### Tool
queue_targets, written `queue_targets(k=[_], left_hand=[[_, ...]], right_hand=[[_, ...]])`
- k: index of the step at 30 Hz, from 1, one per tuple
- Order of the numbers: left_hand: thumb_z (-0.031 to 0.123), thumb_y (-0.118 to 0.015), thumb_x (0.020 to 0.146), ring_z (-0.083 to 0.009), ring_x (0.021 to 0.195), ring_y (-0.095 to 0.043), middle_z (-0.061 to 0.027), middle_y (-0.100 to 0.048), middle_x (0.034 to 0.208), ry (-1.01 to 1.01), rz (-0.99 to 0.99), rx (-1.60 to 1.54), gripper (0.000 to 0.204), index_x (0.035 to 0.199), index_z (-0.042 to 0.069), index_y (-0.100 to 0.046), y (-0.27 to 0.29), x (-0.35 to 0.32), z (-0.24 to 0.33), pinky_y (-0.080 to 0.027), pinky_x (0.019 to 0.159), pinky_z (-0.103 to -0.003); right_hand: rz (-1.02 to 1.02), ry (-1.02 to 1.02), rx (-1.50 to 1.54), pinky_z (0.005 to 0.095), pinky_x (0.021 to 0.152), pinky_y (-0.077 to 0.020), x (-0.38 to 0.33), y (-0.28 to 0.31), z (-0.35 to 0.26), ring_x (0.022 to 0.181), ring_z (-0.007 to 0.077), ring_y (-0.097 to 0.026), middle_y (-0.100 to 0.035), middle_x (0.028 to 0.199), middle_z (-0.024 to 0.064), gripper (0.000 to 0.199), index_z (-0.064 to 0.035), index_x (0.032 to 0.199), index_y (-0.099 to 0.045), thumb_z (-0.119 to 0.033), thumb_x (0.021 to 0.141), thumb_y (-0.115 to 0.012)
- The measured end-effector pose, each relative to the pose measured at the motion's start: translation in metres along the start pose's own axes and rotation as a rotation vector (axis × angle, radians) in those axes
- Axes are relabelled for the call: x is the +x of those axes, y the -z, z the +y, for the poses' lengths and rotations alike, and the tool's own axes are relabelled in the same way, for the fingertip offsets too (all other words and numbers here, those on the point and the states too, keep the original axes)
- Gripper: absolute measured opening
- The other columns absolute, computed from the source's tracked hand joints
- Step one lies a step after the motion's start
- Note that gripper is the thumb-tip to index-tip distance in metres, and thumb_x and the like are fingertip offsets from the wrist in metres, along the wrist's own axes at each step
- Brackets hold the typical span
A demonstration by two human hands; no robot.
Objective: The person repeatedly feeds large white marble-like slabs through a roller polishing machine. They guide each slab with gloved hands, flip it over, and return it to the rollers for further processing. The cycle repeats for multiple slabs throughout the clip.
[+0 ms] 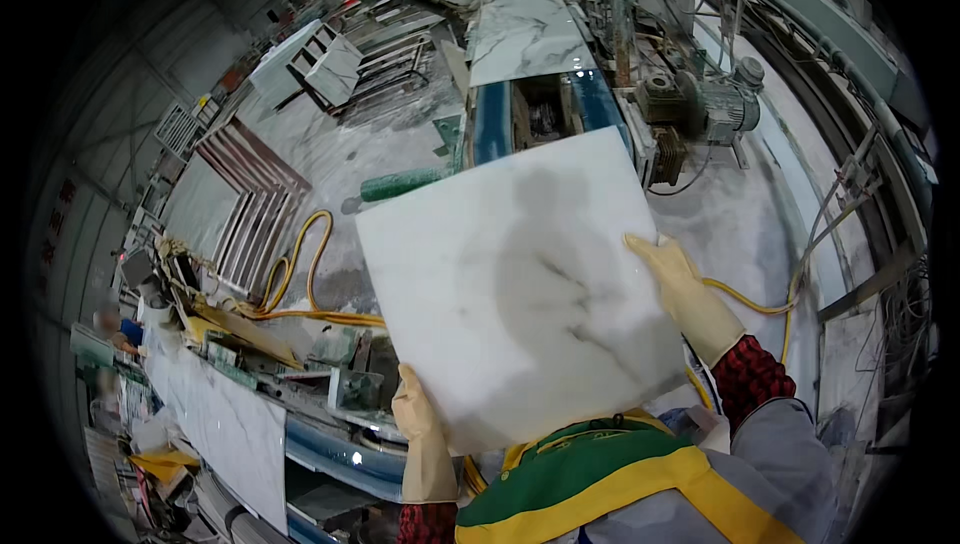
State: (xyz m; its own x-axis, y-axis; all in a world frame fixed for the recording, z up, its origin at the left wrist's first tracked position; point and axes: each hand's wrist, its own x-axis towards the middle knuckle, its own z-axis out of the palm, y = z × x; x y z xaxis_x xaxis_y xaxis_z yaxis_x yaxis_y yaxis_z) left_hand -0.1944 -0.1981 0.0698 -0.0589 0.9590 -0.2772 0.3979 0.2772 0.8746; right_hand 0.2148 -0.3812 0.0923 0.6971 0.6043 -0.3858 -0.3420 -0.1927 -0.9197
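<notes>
White slab (520,289), gripped by both gloved hands (421,434) (690,289), partly hides the blue conveyor (492,124) beside a grey motor (727,109).

slab (450,294) between hands (422,434) (685,289) | conveyor (492,124) beyond | motor (727,109) right of conveyor

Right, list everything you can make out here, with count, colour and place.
held slab: 1, white with grey marks, centre
other slabs: at least 3, white with grey veins, top centre, upper left, lower left
rails: at least 3, blue, top centre and lower left
roller: 1, green, beyond the held slab
motor: at least 1, grey, upper right
racks: at least 2, brownish, left
hose: at least 1, yellow, left of centre
apron: 1, green and yellow, bottom
left hand: 1, cream glove, slab's lower left
right hand: 1, cream glove, slab's right edge
</notes>
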Motion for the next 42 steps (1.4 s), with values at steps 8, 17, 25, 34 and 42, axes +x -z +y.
queue_targets(k=[8,17,25,34,42], left_hand=[[0.062,-0.053,0.111,-0.0244,0.095,-0.076,-0.0120,-0.081,0.111,0.042,-0.200,0.056,0.073,0.135,-0.003,-0.075,-0.107,0.070,0.000,-0.059,0.086,-0.038],[0.059,-0.054,0.111,-0.0227,0.090,-0.074,-0.0121,-0.081,0.111,-0.029,-0.291,0.157,0.067,0.131,-0.001,-0.077,-0.212,0.162,0.078,-0.058,0.082,-0.037],[0.057,-0.053,0.112,-0.0212,0.090,-0.070,-0.0097,-0.078,0.110,0.059,-0.403,0.100,0.064,0.134,0.001,-0.075,-0.286,0.269,0.138,-0.055,0.081,-0.038],[0.057,-0.050,0.111,-0.0265,0.093,-0.071,-0.0140,-0.079,0.106,0.071,-0.453,0.268,0.063,0.126,0.002,-0.079,-0.325,0.322,0.185,-0.054,0.086,-0.040],[0.061,-0.046,0.110,-0.0352,0.110,-0.073,-0.0193,-0.079,0.121,0.017,-0.465,0.548,0.066,0.132,0.006,-0.076,-0.344,0.344,0.199,-0.052,0.098,-0.045]], right_hand=[[0.112,0.141,-0.215,0.0379,0.086,-0.0588,0.091,0.070,0.055,0.099,0.0221,-0.075,-0.080,0.116,0.0120,0.057,0.0005,0.132,-0.073,-0.043,0.097,-0.083],[0.274,0.177,-0.498,0.0399,0.091,-0.0568,0.198,0.056,0.022,0.104,0.0247,-0.075,-0.079,0.118,0.0132,0.062,-0.0010,0.138,-0.072,-0.048,0.098,-0.081],[0.410,-0.045,-0.400,0.0399,0.109,-0.0491,0.307,0.028,-0.040,0.133,0.0264,-0.062,-0.070,0.144,0.0152,0.068,0.0009,0.148,-0.064,-0.048,0.102,-0.076],[0.041,0.687,-0.945,0.0434,0.119,-0.0480,0.336,0.012,-0.079,0.134,0.0345,-0.066,-0.073,0.140,0.0222,0.044,-0.0001,0.152,-0.063,-0.014,0.111,-0.058],[0.042,0.120,-0.502,0.0438,0.120,-0.0475,0.344,0.021,-0.062,0.138,0.0317,-0.063,-0.067,0.149,0.0202,0.050,0.0014,0.155,-0.058,-0.022,0.111,-0.059]])
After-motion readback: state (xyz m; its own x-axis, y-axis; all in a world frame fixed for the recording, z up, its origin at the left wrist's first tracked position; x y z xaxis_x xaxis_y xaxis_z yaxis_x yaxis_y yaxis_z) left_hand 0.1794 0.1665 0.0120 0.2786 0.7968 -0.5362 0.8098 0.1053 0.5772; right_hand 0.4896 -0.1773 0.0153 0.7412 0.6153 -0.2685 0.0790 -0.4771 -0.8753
